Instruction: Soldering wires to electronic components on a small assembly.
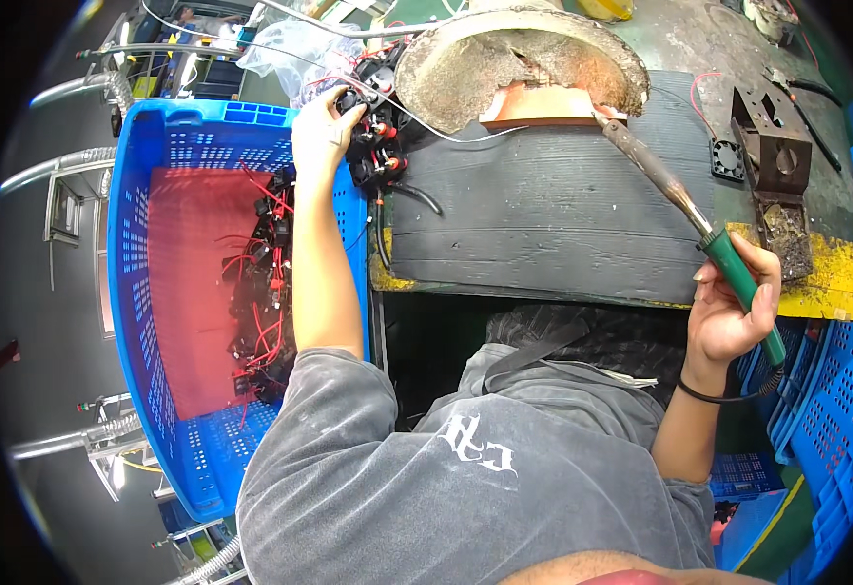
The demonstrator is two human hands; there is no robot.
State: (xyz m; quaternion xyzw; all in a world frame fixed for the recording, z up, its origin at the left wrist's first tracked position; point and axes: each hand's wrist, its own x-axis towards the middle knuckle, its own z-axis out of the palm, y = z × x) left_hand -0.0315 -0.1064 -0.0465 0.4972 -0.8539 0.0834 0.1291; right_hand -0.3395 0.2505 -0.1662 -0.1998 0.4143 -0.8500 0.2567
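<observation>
In my right hand (pixel 734 307) is a soldering iron with a green handle (pixel 738 276) and a long metal shaft. Its tip touches or nearly touches the right end of a copper-coloured bar (pixel 543 103), which lies at the mouth of a stained round hood (pixel 446 83). My left hand (pixel 324 132) reaches to the far left of the bench, fingers closed around a small black part (pixel 348 100) at the edge of a pile of black parts with red pieces (pixel 386 132). A thin pale wire (pixel 446 136) runs over the dark board (pixel 543 214) to the bar.
A blue crate (pixel 139 292) with a red lining holds several black parts with red wires (pixel 271 283) at my left. On the right stand a brown metal iron stand (pixel 773 146) and a small black fan (pixel 727 159). Blue crates (pixel 851 390) line the right side.
</observation>
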